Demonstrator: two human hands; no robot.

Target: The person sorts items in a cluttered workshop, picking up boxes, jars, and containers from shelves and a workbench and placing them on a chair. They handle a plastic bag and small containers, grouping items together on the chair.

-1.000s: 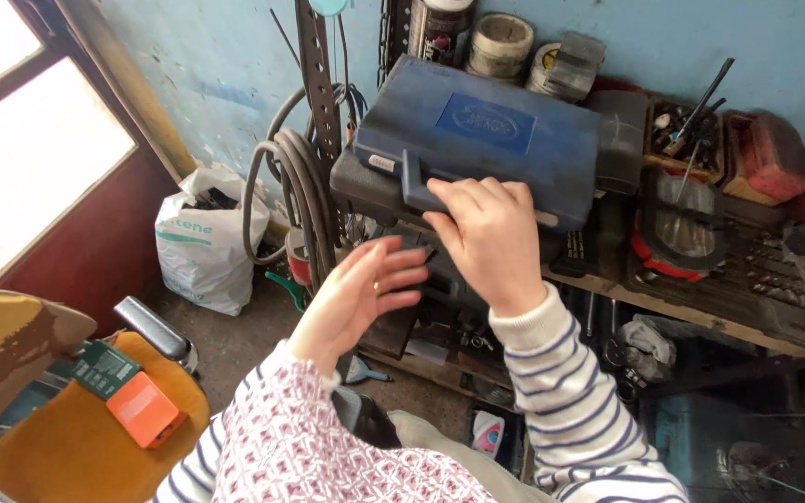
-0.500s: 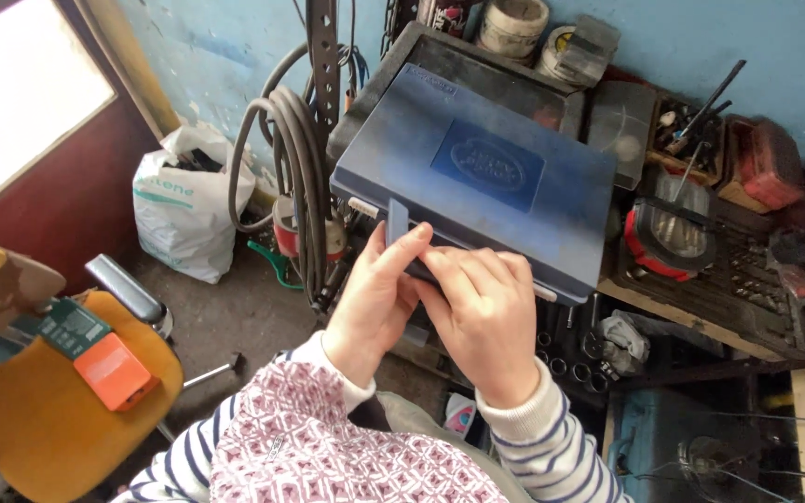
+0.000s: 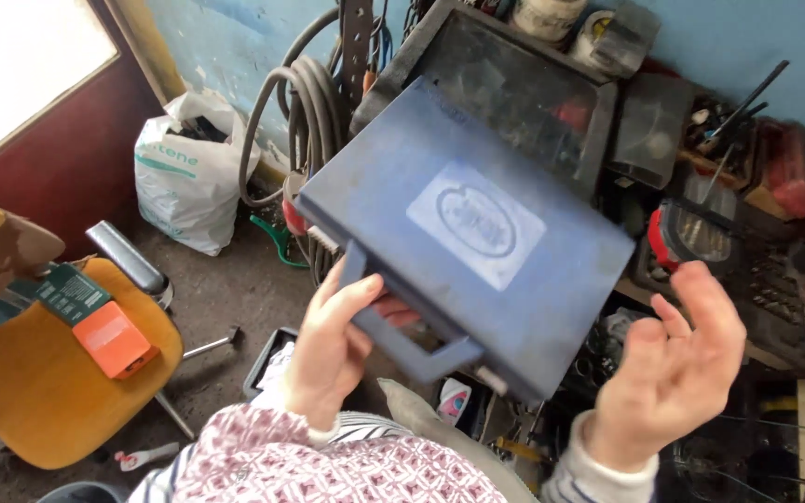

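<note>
- My left hand (image 3: 333, 349) has its grip closed round the handle (image 3: 402, 340) of the blue case (image 3: 468, 233), which hangs tilted in the air.
- Right hand (image 3: 673, 359) is open, empty, just beside the case's edge; best get it underneath.
- Cluttered shelf (image 3: 766, 279) sits beyond.

The flat blue plastic tool case (image 3: 466, 235) sits tilted in the middle, its handle toward the person, with the left hand (image 3: 330, 352) closed on that handle from below and the right hand (image 3: 671, 373) spread just beside the case's right corner. Behind the case lies a dark open plastic tray (image 3: 514, 84) on the cluttered wooden shelf (image 3: 775, 279), and left of it hang coiled grey hoses (image 3: 314, 121). Further left, a white plastic sack (image 3: 184, 177) stands on the floor against the wall, and nearer the person an orange box (image 3: 114, 338) lies on the yellow chair seat (image 3: 30, 391).
</note>
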